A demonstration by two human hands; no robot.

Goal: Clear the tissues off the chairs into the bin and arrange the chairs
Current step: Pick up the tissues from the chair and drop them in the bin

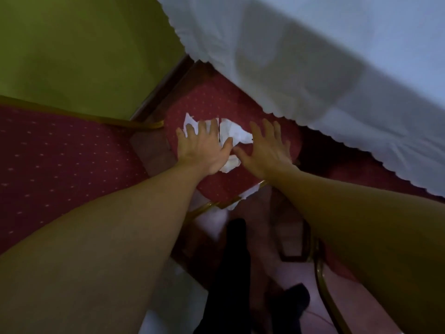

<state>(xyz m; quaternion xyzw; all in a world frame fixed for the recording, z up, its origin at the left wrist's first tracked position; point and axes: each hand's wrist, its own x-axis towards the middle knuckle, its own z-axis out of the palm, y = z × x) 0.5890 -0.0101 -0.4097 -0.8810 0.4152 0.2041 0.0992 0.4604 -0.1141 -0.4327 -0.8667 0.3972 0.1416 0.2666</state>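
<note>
I'm bringing both hands down on the red chair seat (212,100), which is sitting half tucked under the white tablecloth (313,68). My left hand (204,148) and right hand (267,145) are both fanned wide and not pinching anything, I'm guessing so they can rake everything up in one scoop. The crumpled tissues (234,132) are lying mid-seat, under and between the hands, stretching roughly side to side across the seat with no real pointing end, and the bin isn't showing anywhere.
</note>
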